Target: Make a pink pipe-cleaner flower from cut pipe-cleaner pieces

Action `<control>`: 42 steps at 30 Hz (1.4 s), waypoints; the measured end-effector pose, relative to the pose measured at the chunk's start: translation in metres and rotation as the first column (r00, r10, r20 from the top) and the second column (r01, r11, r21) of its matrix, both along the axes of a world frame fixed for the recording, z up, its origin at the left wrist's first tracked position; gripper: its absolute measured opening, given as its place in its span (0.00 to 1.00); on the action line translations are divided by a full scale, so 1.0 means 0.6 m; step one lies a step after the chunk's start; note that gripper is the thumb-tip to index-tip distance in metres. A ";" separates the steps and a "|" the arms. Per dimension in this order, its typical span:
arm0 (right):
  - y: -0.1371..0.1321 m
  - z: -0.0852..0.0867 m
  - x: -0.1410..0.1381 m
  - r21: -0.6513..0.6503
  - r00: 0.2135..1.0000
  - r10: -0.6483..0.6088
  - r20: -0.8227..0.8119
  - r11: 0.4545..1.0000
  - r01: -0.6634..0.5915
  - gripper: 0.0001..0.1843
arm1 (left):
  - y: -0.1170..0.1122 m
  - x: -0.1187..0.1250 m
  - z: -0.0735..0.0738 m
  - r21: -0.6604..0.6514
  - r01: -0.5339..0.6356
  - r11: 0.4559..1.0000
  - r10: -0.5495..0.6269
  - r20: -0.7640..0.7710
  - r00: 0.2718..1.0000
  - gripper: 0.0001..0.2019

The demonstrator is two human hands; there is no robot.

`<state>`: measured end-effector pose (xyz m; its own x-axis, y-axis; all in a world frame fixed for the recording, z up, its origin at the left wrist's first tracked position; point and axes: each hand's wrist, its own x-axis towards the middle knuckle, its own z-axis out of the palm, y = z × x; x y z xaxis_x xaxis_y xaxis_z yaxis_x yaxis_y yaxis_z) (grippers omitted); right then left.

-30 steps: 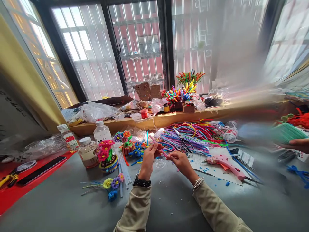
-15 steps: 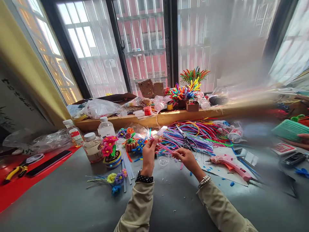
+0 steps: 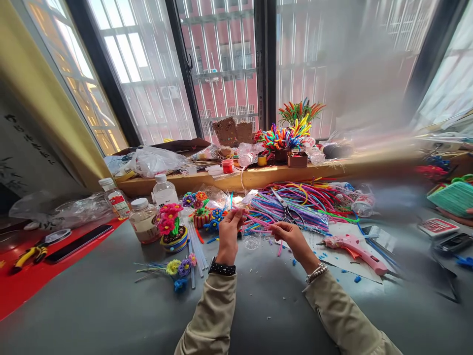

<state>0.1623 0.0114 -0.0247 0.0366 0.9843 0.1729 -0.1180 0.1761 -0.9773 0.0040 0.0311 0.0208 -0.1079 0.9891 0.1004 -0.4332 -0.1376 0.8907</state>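
A pink pipe cleaner (image 3: 257, 220) stretches between my two hands above the grey table. My left hand (image 3: 229, 234) pinches its left end with thumb and fingertips. At the other end, my right hand (image 3: 290, 240) closes on it between thumb and fingers. Behind them lies a heap of colourful pipe cleaners (image 3: 266, 204), with black-handled scissors (image 3: 290, 209) on top. Under the pipe cleaner is a small clear plastic piece (image 3: 252, 241). To the right, a pink glue gun (image 3: 356, 251) rests on white paper (image 3: 332, 234).
Left of my hands stand a pot of pink pipe-cleaner flowers (image 3: 172, 227), bottles (image 3: 143, 220) and clear glue sticks (image 3: 197, 251). Loose flowers (image 3: 181, 267) lie nearer. Pliers (image 3: 31, 256) and a phone (image 3: 79, 243) are far left. Another person's hand (image 3: 456, 217) holds a green piece (image 3: 451, 199).
My right hand has shifted slightly right, and the pink pipe cleaner looks a little more level. The view has tilted slightly. My left hand keeps its pinch.
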 end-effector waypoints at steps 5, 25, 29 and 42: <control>-0.002 0.002 0.008 -0.046 0.998 -0.023 -0.054 0.999 0.020 0.16 | -0.005 0.001 0.005 -0.021 0.096 0.995 -0.095 0.045 0.994 0.12; 0.002 -0.002 0.044 0.030 0.983 -0.181 -0.018 0.983 0.182 0.15 | 0.007 -0.014 -0.004 -0.009 0.136 0.991 -0.129 -0.391 0.911 0.05; -0.002 0.003 0.059 0.067 0.980 -0.174 0.094 0.984 0.168 0.15 | 0.007 -0.019 -0.006 -0.051 0.231 0.972 -0.220 -0.558 0.800 0.06; -0.028 0.031 0.053 0.144 0.861 0.036 0.507 0.981 -0.126 0.10 | -0.027 -0.009 0.001 -0.156 0.682 0.714 -0.349 -0.925 0.153 0.13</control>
